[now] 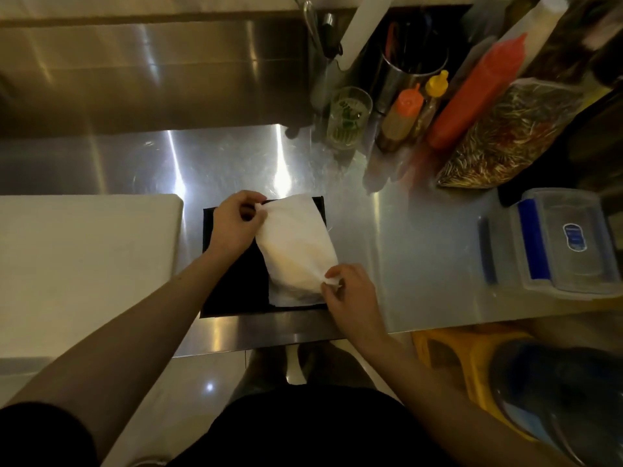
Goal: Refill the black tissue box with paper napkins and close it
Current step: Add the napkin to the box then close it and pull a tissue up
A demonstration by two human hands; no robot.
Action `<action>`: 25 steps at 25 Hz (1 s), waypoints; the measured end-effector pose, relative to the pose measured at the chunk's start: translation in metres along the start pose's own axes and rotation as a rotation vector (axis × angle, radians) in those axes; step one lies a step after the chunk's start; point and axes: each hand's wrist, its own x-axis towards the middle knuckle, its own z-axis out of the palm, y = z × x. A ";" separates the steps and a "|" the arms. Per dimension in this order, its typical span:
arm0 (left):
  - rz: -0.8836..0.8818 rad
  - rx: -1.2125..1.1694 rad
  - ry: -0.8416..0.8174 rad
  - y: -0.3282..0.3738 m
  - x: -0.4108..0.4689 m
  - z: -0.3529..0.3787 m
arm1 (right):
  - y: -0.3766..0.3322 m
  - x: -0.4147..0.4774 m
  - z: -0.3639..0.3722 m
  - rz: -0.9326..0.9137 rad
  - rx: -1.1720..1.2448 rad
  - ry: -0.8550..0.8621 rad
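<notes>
The black tissue box (236,284) lies on the steel counter near its front edge. Over its right half hangs a white paper napkin (296,244), stretched between my hands. My left hand (234,227) pinches the napkin's far corner above the box's back edge. My right hand (350,298) pinches the near corner at the box's front right. More white paper shows under the napkin at the box's front edge. Whether the box has a lid on is hidden by the napkin and my arm.
A white cutting board (84,257) lies left of the box. Sauce bottles (472,99), a glass (349,117), a bag of toothpicks (505,136) and a utensil holder (408,72) stand at the back right. A clear plastic container (553,244) sits to the right. A yellow stool (472,362) stands below the counter.
</notes>
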 end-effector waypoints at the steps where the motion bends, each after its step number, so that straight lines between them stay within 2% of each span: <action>1: 0.019 0.008 -0.010 -0.003 0.002 0.001 | -0.001 0.000 0.001 -0.005 -0.022 -0.015; 5: 0.047 -0.038 -0.023 -0.004 0.006 -0.001 | -0.002 -0.004 0.001 -0.023 -0.099 -0.017; 8: 0.070 -0.110 -0.038 0.003 0.008 -0.002 | -0.010 -0.007 0.001 -0.013 -0.006 -0.081; 10: 0.053 -0.156 -0.033 0.007 0.016 -0.003 | -0.014 -0.006 0.002 0.112 0.138 -0.096; 12: 0.040 -0.157 -0.053 0.006 0.020 -0.001 | -0.011 -0.004 0.006 0.198 0.162 -0.060; 16: 0.174 0.029 -0.068 -0.007 0.012 0.009 | -0.007 -0.007 0.009 -0.001 -0.107 -0.010; 19: 0.274 0.102 -0.048 -0.016 0.009 0.013 | -0.008 -0.009 0.014 -0.023 -0.201 -0.051; 22: 0.256 0.095 -0.039 -0.017 0.008 0.014 | -0.013 -0.007 0.009 -0.078 -0.492 0.006; 25: 0.225 0.142 0.026 -0.023 0.003 0.013 | -0.028 0.008 0.009 -0.289 -0.635 0.119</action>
